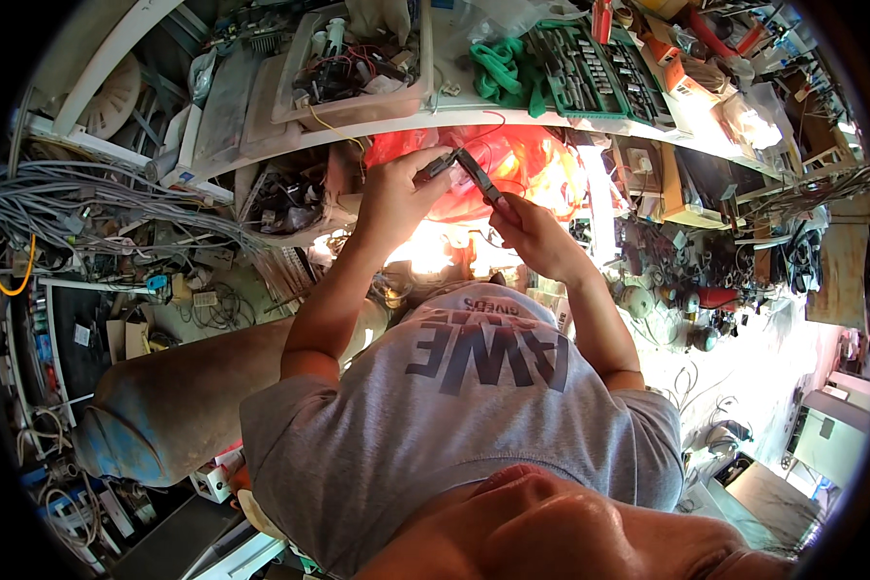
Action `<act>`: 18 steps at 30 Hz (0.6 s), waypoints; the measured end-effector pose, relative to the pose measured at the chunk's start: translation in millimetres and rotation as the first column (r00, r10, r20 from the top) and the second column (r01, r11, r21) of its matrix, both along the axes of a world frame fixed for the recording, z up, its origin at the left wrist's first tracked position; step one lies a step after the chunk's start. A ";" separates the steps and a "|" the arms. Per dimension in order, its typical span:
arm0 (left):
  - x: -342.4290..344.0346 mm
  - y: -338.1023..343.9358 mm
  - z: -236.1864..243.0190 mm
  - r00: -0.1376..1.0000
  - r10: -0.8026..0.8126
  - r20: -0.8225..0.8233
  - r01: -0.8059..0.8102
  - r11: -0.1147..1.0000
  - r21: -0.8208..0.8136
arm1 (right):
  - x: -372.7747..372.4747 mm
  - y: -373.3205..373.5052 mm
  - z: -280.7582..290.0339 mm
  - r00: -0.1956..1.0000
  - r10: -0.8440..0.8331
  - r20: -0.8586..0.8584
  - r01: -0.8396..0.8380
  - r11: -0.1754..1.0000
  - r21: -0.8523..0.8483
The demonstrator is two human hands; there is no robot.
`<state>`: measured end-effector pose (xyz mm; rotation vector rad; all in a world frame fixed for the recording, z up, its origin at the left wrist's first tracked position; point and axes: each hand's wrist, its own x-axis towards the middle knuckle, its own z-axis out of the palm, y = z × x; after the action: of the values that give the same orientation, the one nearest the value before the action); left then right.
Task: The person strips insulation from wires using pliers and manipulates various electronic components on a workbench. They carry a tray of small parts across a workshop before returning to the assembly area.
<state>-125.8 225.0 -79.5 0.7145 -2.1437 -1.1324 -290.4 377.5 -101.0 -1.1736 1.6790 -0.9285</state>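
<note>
My left hand (396, 198) is raised in front of my chest, its fingers closed on a small dark blocky piece (435, 168). To its right, my right hand (539, 238) grips the lower end of a narrow dark bar-shaped tool (478, 176). The tool slants up and left until its upper end meets or nearly meets the dark piece; I cannot tell whether they are joined. A thin red wire (498, 118) curves just above the tool. Brightly lit red plastic sheeting (551, 174) lies behind both hands, below the worktop's edge.
Beyond my hands runs a white worktop (358, 130) with a clear bin (418, 101) of wires and parts, a green cloth bundle (501, 72) and a green socket set case (590, 111). Grey cables (97, 203) hang at left. A large rusty cylinder (184, 401) lies beside me.
</note>
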 end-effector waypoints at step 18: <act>24.9 2.3 32.2 0.851 -0.375 0.368 0.335 0.927 0.169 | -8.1 20.6 47.8 0.780 0.260 -0.569 -0.360 0.930 -0.069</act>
<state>-100.9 227.4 -47.3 0.6453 -2.6609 -1.3877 -298.5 398.2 -53.2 -1.9179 1.7767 -0.5548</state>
